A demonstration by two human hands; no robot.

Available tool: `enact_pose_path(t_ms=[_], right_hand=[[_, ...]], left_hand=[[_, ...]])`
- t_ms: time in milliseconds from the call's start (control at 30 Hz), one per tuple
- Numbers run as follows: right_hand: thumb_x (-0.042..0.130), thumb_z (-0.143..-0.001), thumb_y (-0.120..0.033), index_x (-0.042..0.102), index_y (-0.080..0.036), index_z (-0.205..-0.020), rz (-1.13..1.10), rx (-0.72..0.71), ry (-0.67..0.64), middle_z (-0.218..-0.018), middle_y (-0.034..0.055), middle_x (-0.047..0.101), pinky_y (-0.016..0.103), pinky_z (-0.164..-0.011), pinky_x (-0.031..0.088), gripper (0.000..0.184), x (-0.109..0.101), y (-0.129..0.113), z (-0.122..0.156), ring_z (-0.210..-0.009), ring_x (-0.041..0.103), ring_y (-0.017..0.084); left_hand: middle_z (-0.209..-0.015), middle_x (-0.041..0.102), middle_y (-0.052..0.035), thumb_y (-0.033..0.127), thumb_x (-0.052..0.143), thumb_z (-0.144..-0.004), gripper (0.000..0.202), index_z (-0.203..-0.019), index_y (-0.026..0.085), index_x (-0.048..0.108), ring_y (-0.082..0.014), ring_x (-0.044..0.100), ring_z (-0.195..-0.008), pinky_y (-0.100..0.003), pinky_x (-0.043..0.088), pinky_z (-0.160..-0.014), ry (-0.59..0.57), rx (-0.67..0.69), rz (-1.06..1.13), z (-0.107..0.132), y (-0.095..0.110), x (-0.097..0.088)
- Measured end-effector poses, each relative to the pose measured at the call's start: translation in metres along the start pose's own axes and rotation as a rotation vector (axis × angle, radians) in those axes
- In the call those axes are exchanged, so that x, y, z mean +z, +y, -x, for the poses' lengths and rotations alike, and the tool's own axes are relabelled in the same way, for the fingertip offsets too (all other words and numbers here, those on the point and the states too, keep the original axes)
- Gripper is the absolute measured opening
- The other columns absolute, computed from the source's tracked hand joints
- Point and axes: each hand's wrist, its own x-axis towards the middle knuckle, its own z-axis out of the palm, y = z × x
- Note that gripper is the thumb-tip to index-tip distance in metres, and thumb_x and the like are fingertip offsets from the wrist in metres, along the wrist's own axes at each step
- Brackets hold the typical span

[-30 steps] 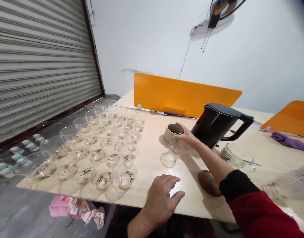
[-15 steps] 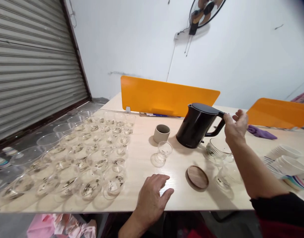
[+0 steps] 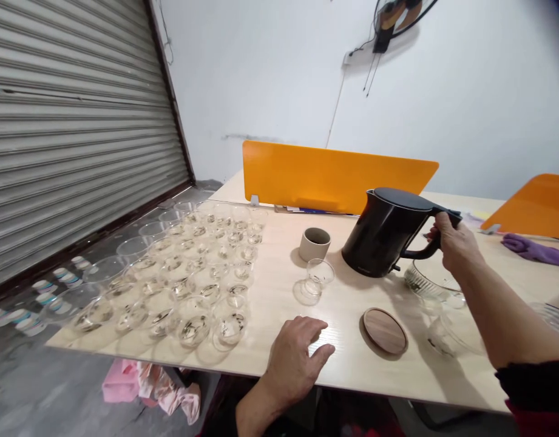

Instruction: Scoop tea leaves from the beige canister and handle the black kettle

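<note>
My right hand (image 3: 454, 243) is wrapped round the handle of a black electric kettle (image 3: 386, 233), which stands on the light wooden table (image 3: 279, 315). Left of the kettle stand a beige ceramic cup (image 3: 314, 244) and a small clear glass cup (image 3: 319, 274). My left hand (image 3: 297, 358) lies flat on the table near its front edge, fingers spread, holding nothing. A round wooden coaster (image 3: 385, 331) lies between my two hands.
Several clear glass cups (image 3: 188, 273) with dark bits inside fill the table's left part. Orange dividers (image 3: 334, 176) stand behind. A ribbed glass bowl (image 3: 431, 282) and a purple cloth (image 3: 534, 250) are at the right. Pink cloth (image 3: 142, 385) lies on the floor.
My right hand left the beige cup, swung right and closed on the kettle's handle. My left hand stayed put on the table.
</note>
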Motion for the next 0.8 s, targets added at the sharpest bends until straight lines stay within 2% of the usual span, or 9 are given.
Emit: enact_pose_path(t_ms=[133,267,500,800], right_hand=[[0.074,-0.085,-0.025,0.06,-0.019,-0.073,-0.09,0.032,-0.057,-0.061,-0.0022,0.055,0.029,-0.055,0.044,0.019,-0.005,0.001,0.015,-0.053,0.051,0.013],[0.074,-0.083,-0.021,0.057,-0.022,-0.072,-0.179,-0.002,-0.021,-0.054,-0.0064,0.049,0.027,-0.049,0.038,0.021,0.003,0.003,0.029,-0.049,0.045,0.011],[0.078,-0.078,-0.025,0.057,-0.022,-0.07,-0.22,-0.031,0.029,-0.051,-0.0067,0.047,0.027,-0.044,0.032,0.022,0.014,-0.006,0.046,-0.047,0.042,0.011],[0.079,-0.075,-0.028,0.055,-0.023,-0.07,-0.25,-0.07,0.047,-0.049,-0.0077,0.045,0.025,-0.041,0.03,0.025,0.005,-0.022,0.056,-0.045,0.039,0.01]], left_hand=[[-0.108,0.076,-0.0052,0.028,0.073,-0.091,0.024,-0.114,0.022,0.072,-0.0257,0.067,-0.101,-0.042,0.05,-0.093,-0.005,-0.004,0.001,0.0,0.001,-0.001],[-0.109,0.076,-0.0048,0.027,0.073,-0.091,0.024,-0.114,0.022,0.072,-0.0252,0.067,-0.102,-0.042,0.049,-0.093,0.005,0.0,-0.003,0.001,-0.001,0.0],[-0.108,0.077,-0.0044,0.029,0.071,-0.091,0.021,-0.112,0.023,0.072,-0.0247,0.068,-0.101,-0.041,0.05,-0.093,0.012,-0.001,0.004,0.0,-0.002,0.001],[-0.109,0.077,-0.0051,0.03,0.069,-0.092,0.021,-0.111,0.022,0.073,-0.0249,0.069,-0.102,-0.041,0.051,-0.094,0.01,0.003,-0.007,-0.001,-0.001,0.0]])
